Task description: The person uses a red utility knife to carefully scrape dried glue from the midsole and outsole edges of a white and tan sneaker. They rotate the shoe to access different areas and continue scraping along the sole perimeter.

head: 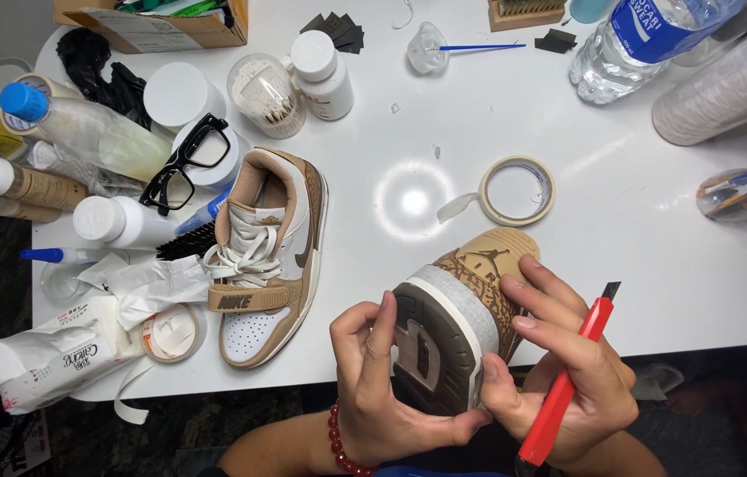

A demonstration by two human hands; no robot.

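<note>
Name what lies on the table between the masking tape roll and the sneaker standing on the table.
Only bare white table with a light glare lies between the tape roll and the sneaker, seen in the head view.

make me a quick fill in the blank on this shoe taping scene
1. The right hand holds a ____ cutter.
2. Both hands grip a shoe whose sole edge is wrapped in ____.
3. The tape roll lies on the ____ table.
4. The left hand has a red ____ at its wrist.

Missing words: red; tape; white; bracelet
</note>
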